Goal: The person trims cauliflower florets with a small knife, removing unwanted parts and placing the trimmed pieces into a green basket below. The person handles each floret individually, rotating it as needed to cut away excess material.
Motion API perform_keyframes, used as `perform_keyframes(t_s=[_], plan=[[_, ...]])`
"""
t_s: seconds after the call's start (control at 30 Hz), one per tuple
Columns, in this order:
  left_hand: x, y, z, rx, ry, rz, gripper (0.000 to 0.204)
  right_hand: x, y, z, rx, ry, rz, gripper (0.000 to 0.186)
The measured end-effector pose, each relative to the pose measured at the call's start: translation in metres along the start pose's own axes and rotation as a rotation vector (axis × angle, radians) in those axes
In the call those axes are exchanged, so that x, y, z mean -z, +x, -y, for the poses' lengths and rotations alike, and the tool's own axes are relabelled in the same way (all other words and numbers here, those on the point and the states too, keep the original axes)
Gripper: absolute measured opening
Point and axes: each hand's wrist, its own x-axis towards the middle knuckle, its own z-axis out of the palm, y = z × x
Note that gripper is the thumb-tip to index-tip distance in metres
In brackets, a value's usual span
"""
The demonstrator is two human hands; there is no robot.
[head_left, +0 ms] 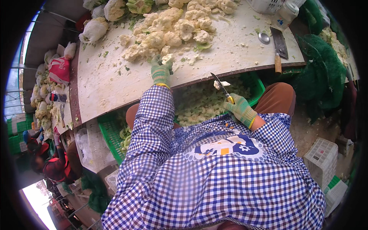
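Observation:
My left hand [161, 71], in a striped green glove, reaches onto the white board [111, 84], its fingers curled on a small cauliflower piece [167, 58] below the heap of florets [172, 32]. My right hand [239, 109], also gloved, grips a knife [229, 97] with a yellow handle and dark blade over the green crate [260, 91] of cut florets under the board's edge. A white cauliflower bit [220, 84] lies against the blade.
A cleaver [279, 50], metal lid [263, 37] and plastic jar [285, 15] sit right. Netted cauliflowers [94, 30] lie upper left. Co-workers [57, 165] work at another table at left. White crates [320, 161] stand lower right; green netting [314, 76] hangs beside the board.

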Motion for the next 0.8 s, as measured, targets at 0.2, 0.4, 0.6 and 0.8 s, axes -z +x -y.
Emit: perform_keyframes(t_s=[0.2, 0.4, 0.6, 0.8], plan=[[-0.030, -0.109, 0.012, 0.118, -0.319, 0.585, 0.046, 0.008, 0.004, 0.017, -0.202, 0.162, 0.089, 0.024], [-0.053, -0.147, 0.042, 0.223, -0.240, 0.527, 0.038, 0.015, -0.027, 0.029, -0.034, 0.264, 0.148, 0.021], [-0.037, -0.160, 0.026, 0.106, -0.265, 0.566, 0.032, 0.010, -0.047, 0.030, 0.237, -0.172, 0.009, 0.035], [-0.035, -0.171, 0.014, 0.031, -0.138, 0.464, 0.033, 0.010, -0.045, 0.030, 0.186, -0.266, 0.022, 0.040]])
